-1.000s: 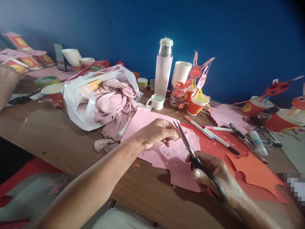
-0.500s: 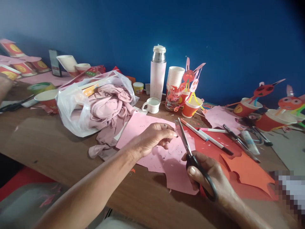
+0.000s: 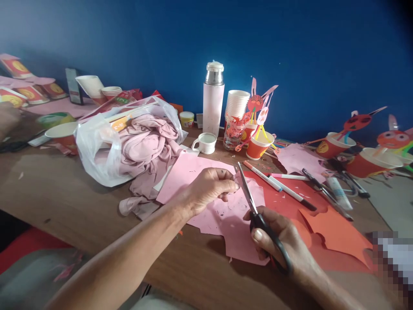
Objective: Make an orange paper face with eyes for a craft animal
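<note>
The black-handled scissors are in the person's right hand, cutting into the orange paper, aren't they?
Wrong paper: the head view shows the black-handled scissors in the right hand with their blades at the pink paper, which the left hand is holding.

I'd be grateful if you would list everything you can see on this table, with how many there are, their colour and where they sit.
Thermos flask: one, white with steel neck, by the wall.
Paper cup stack: one, white, right of the flask.
Mug: one, white, before the flask.
Decorated cups: at least three, orange, with paper figures, right side.
Plastic bag: one, clear, left of centre.
Cloth: one bundle, pink, in the bag.
Markers: three, white-bodied, on the red paper.
Red paper: one sheet, right of centre.
Orange paper: one cutout, front right.
Pink paper: sheets, centre.
Scissors: one pair, black handles.
Co-worker's hand: one, far left.
Left hand: pinching pink paper.
Right hand: gripping the scissors.
</note>
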Demonstrator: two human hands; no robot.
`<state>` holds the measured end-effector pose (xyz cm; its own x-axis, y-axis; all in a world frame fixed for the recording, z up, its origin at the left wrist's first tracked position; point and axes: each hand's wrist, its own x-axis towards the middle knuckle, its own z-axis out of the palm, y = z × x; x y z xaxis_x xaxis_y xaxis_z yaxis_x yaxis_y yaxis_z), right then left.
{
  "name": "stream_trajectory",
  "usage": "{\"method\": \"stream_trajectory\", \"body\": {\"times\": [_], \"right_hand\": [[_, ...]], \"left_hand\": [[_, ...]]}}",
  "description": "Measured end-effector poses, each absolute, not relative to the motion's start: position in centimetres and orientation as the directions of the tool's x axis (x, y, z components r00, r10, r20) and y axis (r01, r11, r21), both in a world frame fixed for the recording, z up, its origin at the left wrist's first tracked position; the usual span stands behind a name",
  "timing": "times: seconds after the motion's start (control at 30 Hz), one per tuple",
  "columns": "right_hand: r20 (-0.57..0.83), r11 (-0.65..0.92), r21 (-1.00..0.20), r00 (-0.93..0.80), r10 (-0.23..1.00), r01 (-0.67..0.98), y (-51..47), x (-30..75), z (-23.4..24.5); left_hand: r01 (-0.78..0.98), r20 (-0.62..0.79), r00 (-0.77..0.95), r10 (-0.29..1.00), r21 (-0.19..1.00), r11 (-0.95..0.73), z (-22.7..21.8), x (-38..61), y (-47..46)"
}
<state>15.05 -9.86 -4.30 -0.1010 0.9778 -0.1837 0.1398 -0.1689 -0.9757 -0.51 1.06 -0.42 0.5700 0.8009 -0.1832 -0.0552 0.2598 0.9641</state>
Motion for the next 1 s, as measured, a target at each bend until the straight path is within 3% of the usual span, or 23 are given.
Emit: {"method": "stream_trajectory", "body": {"times": [1.0], "right_hand": [[-0.239, -0.216, -0.957, -0.105, 0.965, 0.193, -10.1, 14.9, -3.6]], "left_hand": [[0.050, -0.217, 0.682, 0.699, 0.967, 0.251, -0.1, -2.0, 2.2]]}}
